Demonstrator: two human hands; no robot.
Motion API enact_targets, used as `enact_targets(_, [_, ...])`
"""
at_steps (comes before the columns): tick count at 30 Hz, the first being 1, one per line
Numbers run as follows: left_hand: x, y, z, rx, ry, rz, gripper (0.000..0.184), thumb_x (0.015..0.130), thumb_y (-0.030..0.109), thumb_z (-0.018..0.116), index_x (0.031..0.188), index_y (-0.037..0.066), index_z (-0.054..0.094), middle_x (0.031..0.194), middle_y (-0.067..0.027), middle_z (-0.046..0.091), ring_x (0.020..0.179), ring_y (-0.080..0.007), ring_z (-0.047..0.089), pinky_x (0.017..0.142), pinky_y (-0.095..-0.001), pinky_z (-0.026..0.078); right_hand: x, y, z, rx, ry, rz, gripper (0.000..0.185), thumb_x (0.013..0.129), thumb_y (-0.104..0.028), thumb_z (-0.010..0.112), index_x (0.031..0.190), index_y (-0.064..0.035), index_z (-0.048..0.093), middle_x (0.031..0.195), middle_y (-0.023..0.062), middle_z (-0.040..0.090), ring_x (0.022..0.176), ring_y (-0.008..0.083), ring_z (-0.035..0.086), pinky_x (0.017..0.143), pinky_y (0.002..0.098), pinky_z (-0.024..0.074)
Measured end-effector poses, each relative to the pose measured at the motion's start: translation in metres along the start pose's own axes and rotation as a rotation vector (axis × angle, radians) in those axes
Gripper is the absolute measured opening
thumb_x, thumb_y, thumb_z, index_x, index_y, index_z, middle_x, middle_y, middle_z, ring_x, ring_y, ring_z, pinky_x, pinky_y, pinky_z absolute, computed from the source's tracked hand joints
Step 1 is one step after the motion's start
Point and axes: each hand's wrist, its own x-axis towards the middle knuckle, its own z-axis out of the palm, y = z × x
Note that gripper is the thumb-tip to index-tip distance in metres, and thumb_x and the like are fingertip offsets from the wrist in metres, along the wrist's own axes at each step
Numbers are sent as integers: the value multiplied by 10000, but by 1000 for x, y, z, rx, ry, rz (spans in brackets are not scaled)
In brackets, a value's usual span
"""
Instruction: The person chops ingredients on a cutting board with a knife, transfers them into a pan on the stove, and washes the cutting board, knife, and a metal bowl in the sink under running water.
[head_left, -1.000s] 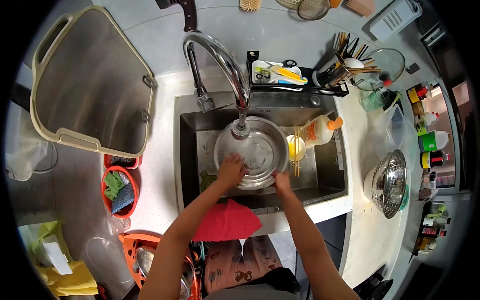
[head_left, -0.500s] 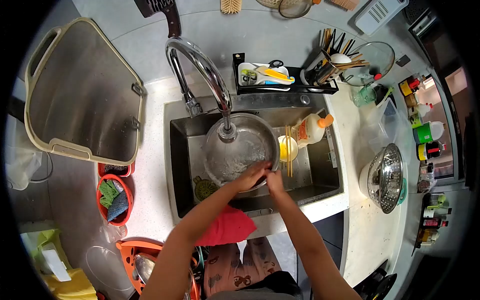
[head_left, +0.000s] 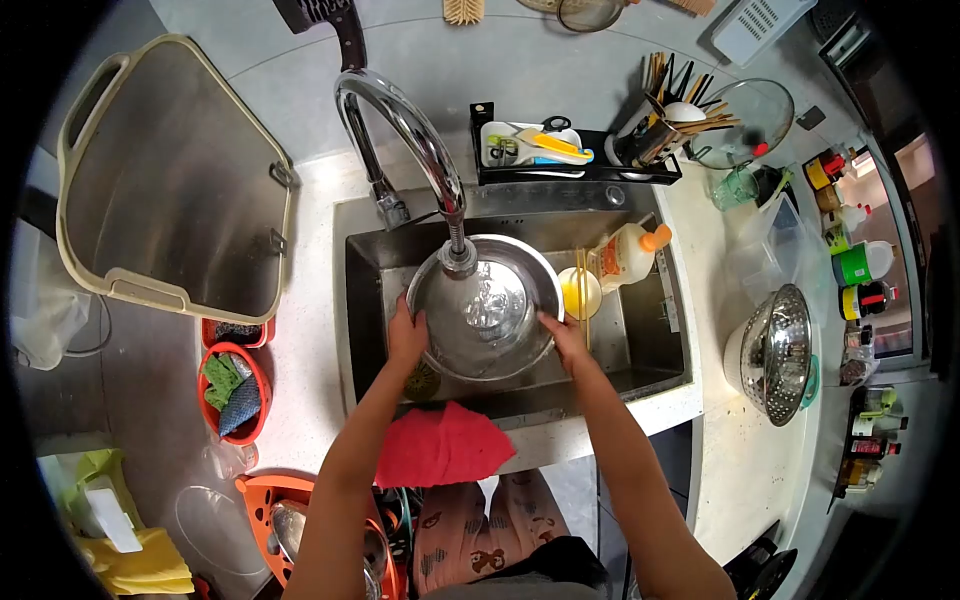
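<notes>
A round metal basin (head_left: 460, 345) sits in the sink (head_left: 632, 345) beneath the tap (head_left: 457, 258), with some water inside it. My left hand (head_left: 406, 335) is closed on the basin's left rim. On the opposite side, my right hand (head_left: 567, 340) grips the right rim, thumb on top. Just right of the basin are a small yellow-and-white bowl (head_left: 590, 303), chopsticks (head_left: 584, 325) across it, and a bottle with an orange cap (head_left: 626, 256). A green round scrubber (head_left: 421, 381) lies below my left hand, partly hidden. The red cloth (head_left: 440, 445) hangs over the sink's front edge.
A large beige-rimmed bin (head_left: 170, 190) stands left of the sink, above a red basket with cloths (head_left: 236, 392). Behind the sink is a black rack (head_left: 490, 165) with utensils. A metal colander (head_left: 785, 355) stands on the right counter.
My hands have parted from the basin's near right rim, where they were together, to opposite sides of it. The basin's inside now shows more clearly.
</notes>
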Motion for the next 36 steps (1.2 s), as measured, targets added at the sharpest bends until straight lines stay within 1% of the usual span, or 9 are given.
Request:
enact_targets(3, [-12,50,-30,101,-30,-5,734,762,35,528,1379,13,131,858,-284,595,724,-424,590,632,-459,464,27,20,-1,132,1,159,323,791,-226,666,1030,-52,536,909,43,575,815,161,557,661,314,463])
enact_targets(7, [-20,71,-54,225,-108,-165,759,735,18,507,1367,-36,90,820,-276,596,735,-390,608,672,-442,483,36,60,21,-70,-82,260,363,758,-65,586,1109,-19,505,994,69,578,818,211,575,654,364,478])
enact_targets(12, [-14,13,-43,-364,-418,-668,713,724,-4,509,1336,-26,143,1145,-231,483,904,-375,566,651,-482,529,-23,-33,32,-548,-125,210,559,735,-16,542,1272,9,388,1144,122,547,876,242,582,723,358,484])
enact_targets(15, [-25,9,-15,-661,-497,-885,653,730,-50,513,1312,30,228,1260,-168,422,1128,-348,440,814,-457,475,-32,-28,16,-785,-6,-386,555,769,-60,573,1275,49,374,1129,168,561,1002,263,565,878,306,430])
enact_targets(18, [-37,-10,26,-853,-192,-495,661,722,-85,506,1317,19,237,1278,-164,402,1131,-303,449,926,-373,389,2,19,9,-273,109,-666,503,806,-41,560,1273,23,387,1035,139,604,926,202,579,827,276,428])
enact_targets(22, [-42,43,2,-443,26,-277,712,711,-97,493,1354,8,204,1277,-197,407,1166,-299,435,954,-332,360,35,53,2,-121,129,56,374,843,-86,571,1202,-54,470,1044,65,583,910,191,567,746,316,475])
enact_targets(25, [-35,74,-36,29,64,82,721,740,-40,487,1373,7,145,1253,-254,415,1107,-376,481,913,-373,410,63,112,13,-271,139,120,369,802,-134,617,1139,-43,494,951,85,575,790,206,553,645,344,475])
enact_targets(29, [-22,63,-59,125,-204,-342,778,737,-13,476,1383,11,44,1217,-267,443,903,-429,577,787,-424,486,25,61,45,-235,43,256,461,758,-76,589,1190,1,446,996,152,582,823,261,576,688,374,477])
enact_targets(36, [-39,19,-13,-608,-344,-818,759,730,-86,477,1383,50,114,1270,-163,415,1112,-287,472,892,-370,431,-38,-17,31,-840,115,-147,546,744,-92,596,1250,-30,400,1052,189,594,875,265,606,635,375,457])
